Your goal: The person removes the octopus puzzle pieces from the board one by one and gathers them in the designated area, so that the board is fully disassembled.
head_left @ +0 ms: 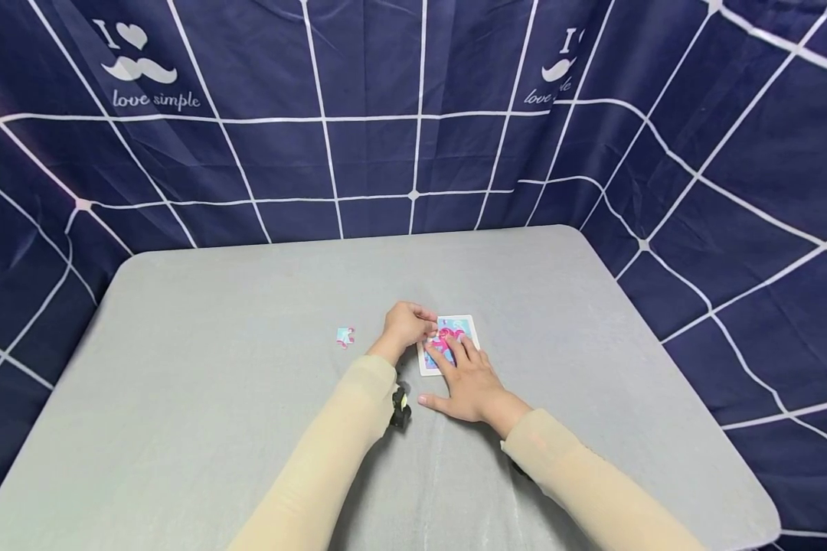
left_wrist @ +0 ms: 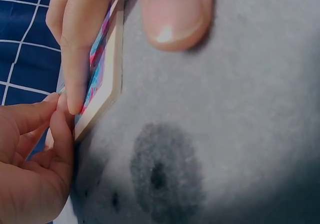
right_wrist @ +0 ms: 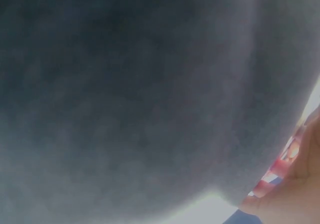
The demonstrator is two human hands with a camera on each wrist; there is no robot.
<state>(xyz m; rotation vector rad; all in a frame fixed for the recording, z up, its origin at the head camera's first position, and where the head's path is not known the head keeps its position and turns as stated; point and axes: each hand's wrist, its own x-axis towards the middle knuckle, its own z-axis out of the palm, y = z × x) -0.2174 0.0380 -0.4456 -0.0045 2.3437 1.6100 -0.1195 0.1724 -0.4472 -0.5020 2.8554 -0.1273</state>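
A small jigsaw puzzle (head_left: 458, 324) with a pink and blue picture lies in a white-bordered tray on the table. At its left edge, my left hand (head_left: 405, 324) has its thumb and fingers pinched together around a puzzle piece, mostly hidden by the fingertips. The left wrist view shows that pinch beside the tray's pale raised edge (left_wrist: 114, 63). My right hand (head_left: 470, 384) rests its spread fingers on the picture, with the thumb out on the cloth. Right of the right wrist view, a finger (right_wrist: 295, 194) lies against the pink-patterned surface. A loose puzzle piece (head_left: 345, 337) lies to the left.
A grey cloth-covered table (head_left: 200, 383) spreads around the hands. Dark blue curtains (head_left: 372, 153) with white lines hang at its back and sides. A black device (head_left: 400, 407) sits at my left wrist.
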